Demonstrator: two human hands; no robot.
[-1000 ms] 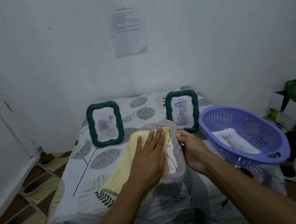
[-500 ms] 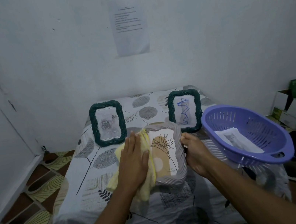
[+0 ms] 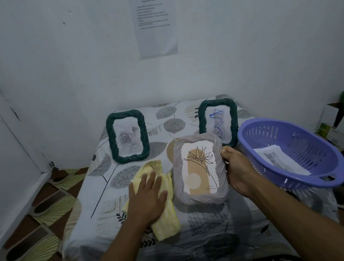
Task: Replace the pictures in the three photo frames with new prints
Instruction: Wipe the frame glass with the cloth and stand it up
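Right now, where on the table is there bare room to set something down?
Free: the back strip between the left green frame and right green frame; the left patch between that frame and the yellow cloth; the near edge below the grey frame. Crowded: right side, grey frame, right hand and purple basket packed together.

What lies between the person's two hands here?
The grey frame, with a plant print, lies between them in the head view. The left hand rests flat on the yellow cloth beside it; the right hand holds the frame's right edge.
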